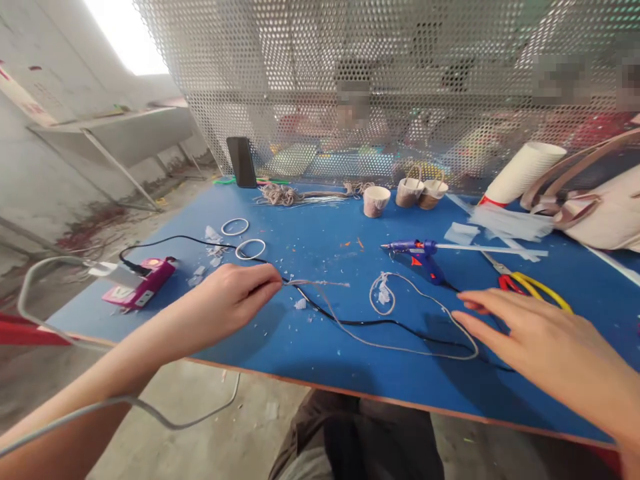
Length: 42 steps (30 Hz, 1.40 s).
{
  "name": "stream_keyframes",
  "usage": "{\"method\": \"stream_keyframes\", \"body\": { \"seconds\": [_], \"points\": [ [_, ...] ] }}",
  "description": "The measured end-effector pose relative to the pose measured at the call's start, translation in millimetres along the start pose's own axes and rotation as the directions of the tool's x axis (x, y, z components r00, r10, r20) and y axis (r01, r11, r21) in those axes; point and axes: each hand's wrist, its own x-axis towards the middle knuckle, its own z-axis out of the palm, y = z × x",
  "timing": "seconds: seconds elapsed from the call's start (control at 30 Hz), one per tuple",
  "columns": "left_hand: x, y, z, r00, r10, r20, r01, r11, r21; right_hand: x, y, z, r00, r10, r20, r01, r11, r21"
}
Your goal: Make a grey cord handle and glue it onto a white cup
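At centre left, my left hand (240, 293) pinches one end of a thin beige-grey cord (400, 349) between thumb and forefinger. From there the cord runs right across the blue table, bends round near my right hand and curls into a loop around a white scrap (384, 289). My right hand (520, 327) hovers at the right with thumb and fingers apart, holding nothing visible. Just beyond it lie a blue hot glue gun (420, 253), with a long glue stick in its back, and red-and-yellow-handled scissors (525, 285), partly covered by that hand.
Two white rings (251, 249) lie behind my left hand. A magenta power strip (140, 287) sits left, its black cable (370, 323) crossing the table. Along the back stand a phone (241, 162), cord bundles (280, 194), small cups (375, 201), stacked paper cups (525, 173) and a bag (610, 200).
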Motion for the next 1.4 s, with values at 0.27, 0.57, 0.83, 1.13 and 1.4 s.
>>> {"method": "stream_keyframes", "body": {
  "seconds": [0.27,0.57,0.83,1.13,1.4],
  "points": [
    [9,27,30.5,0.961,0.091,-0.260,-0.092,0.996,0.009,65,-90,62,0.947,-0.241,0.212,-0.152,0.246,0.957],
    [15,17,72.4,0.882,0.132,-0.452,-0.118,0.991,0.059,58,-103,78,0.890,-0.055,0.452,-0.449,0.063,0.891],
    [24,26,91.8,0.841,-0.064,-0.537,-0.062,0.975,-0.213,35,-108,80,0.974,-0.226,-0.033,0.166,0.605,0.779],
    [25,32,93.7,0.845,-0.324,-0.425,-0.051,0.743,-0.667,21,-91,89,0.938,-0.337,-0.077,0.292,0.654,0.697],
    [23,36,97.1,0.896,-0.441,-0.047,0.040,0.185,-0.982,30,-74,77,0.985,-0.102,0.137,-0.028,0.693,0.720]
  ]
}}
